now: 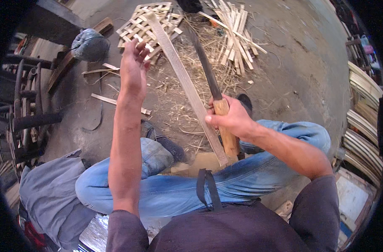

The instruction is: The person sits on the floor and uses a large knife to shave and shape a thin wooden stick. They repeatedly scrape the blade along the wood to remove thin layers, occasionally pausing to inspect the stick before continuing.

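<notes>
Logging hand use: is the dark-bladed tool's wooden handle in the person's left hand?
No, the right hand grips the wooden handle, with the left hand apart from it.

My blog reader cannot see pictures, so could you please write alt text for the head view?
Seen from above, the right hand holds a pale strip together with the wooden handle of a long, dark-bladed tool; the raised left hand is loosely open. On the floor beyond lie a woven lattice and loose strips.

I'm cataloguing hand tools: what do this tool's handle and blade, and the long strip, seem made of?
Handle: likely bare wood, yellow-tan with darker marks. Blade: probably metal, dull, dark and slim. Strip: bamboo or wood, perhaps; flat, matte, pale brown.
</notes>
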Tool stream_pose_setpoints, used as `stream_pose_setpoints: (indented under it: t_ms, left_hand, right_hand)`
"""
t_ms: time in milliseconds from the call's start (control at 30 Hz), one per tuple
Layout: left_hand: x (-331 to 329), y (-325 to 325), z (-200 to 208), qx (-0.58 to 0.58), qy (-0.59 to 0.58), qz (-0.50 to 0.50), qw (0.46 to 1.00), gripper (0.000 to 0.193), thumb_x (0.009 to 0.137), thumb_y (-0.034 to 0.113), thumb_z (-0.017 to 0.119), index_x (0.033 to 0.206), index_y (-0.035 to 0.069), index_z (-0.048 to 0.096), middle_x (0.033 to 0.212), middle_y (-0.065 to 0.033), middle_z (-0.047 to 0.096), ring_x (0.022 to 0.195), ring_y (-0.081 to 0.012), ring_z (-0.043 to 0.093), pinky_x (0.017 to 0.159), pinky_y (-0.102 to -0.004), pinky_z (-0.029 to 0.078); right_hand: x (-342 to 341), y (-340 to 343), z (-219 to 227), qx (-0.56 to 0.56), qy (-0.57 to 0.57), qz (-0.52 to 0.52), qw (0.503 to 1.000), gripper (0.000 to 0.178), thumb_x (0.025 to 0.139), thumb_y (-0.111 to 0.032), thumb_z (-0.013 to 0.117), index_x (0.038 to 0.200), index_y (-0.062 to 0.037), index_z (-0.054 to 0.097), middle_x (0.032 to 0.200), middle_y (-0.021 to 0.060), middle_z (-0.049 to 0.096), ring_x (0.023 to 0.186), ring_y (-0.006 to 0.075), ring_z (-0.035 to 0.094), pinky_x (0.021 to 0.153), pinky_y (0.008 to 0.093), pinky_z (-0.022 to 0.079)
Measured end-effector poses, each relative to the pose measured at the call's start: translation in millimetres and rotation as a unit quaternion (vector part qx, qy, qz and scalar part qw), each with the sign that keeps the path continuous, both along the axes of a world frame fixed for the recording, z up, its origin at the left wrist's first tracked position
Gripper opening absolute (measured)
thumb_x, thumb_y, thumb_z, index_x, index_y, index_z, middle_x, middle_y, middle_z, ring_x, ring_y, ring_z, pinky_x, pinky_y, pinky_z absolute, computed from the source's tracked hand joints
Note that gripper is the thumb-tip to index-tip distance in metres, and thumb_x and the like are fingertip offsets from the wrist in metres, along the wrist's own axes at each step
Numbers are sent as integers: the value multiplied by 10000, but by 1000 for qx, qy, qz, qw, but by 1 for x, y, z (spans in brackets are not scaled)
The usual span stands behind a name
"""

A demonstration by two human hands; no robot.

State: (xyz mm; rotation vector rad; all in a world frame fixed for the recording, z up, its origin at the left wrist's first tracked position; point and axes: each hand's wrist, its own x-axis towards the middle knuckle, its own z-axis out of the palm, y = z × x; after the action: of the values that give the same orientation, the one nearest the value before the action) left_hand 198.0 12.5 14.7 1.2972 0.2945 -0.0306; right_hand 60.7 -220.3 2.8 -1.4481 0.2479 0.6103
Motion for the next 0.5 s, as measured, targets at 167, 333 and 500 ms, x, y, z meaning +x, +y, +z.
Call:
stream_pose_setpoints:
  t_ms: [167,333,500]
  left_hand:
    - [-16,-28,-30,312,-103,-56,943,415,958,299,511,1312,83,519,1203,-83,565,1101,-230,523,945,-385,400]
    - [-45,-57,-42,550,-362,-112,745,458,817,8,617,1263,55,527,1168,-158,539,1105,-328,516,947,-437,426]
    - [-63,-69,-73,361,-118,-80,922,473,801,2,603,1264,62,525,1148,-145,538,1100,-310,523,951,-433,423]
  right_hand:
    - [10,-9,4,35,62,-80,994,457,791,-73,774,1153,-43,498,941,39,620,834,132,616,728,292,520]
    - [10,-15,5,26,103,-97,990,433,804,-78,760,1153,-50,505,958,43,619,854,135,615,766,300,517]
    - [4,-13,-3,21,90,-115,989,413,801,-86,763,1128,-71,511,946,31,618,850,136,616,760,300,517]
